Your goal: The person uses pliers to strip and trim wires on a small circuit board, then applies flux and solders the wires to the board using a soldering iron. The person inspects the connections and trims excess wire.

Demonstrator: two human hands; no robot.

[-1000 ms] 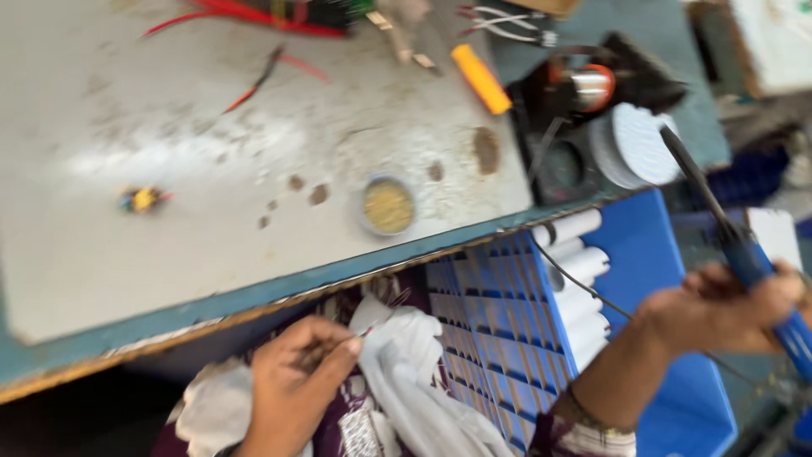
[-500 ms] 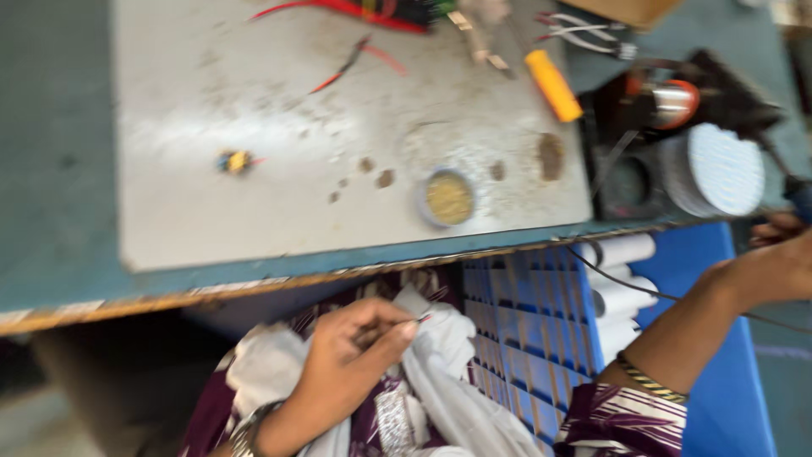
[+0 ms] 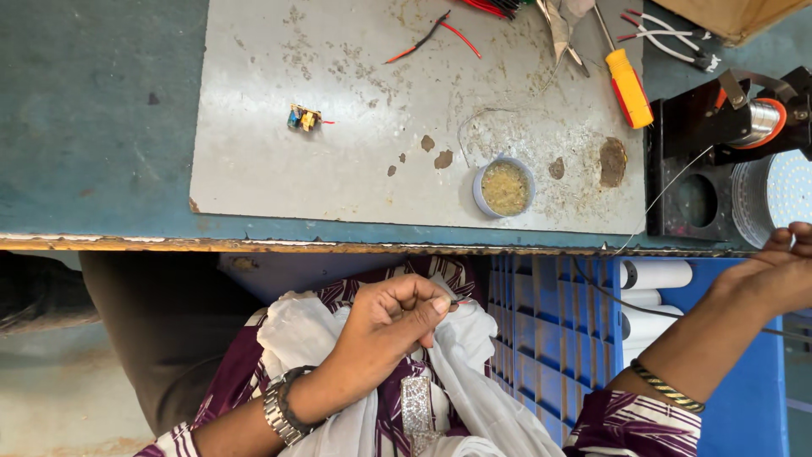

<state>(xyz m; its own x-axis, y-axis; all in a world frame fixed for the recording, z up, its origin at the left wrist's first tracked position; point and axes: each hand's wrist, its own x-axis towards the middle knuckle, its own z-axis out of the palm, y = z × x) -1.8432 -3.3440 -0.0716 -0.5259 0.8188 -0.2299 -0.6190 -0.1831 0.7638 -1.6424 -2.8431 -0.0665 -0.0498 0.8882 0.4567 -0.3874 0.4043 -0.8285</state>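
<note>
My left hand [image 3: 397, 320] rests in my lap over white cloth [image 3: 474, 372], thumb and forefinger pinched on a thin wire whose tip [image 3: 463, 300] sticks out to the right. At the right edge, my right hand [image 3: 774, 272] is stretched out beside a round white dotted plate [image 3: 788, 190]. Its fingers run out of the frame, so what it holds is hidden. A dark cable [image 3: 609, 292] leads towards it. A small circuit board [image 3: 304, 118] lies alone on the grey mat [image 3: 355, 169].
A round tin of yellowish paste [image 3: 504, 188] sits near the mat's front edge. An orange-handled screwdriver [image 3: 628, 86], cutters [image 3: 677, 38] and red and black wires [image 3: 440, 34] lie at the back. A solder spool [image 3: 759, 120] sits on a black stand [image 3: 689, 173]. A blue crate [image 3: 550, 338] holds white tubes [image 3: 655, 275].
My right hand, which held a blue-handled soldering iron, has moved right to the frame edge and the iron is out of view. My left hand stays pinched in my lap.
</note>
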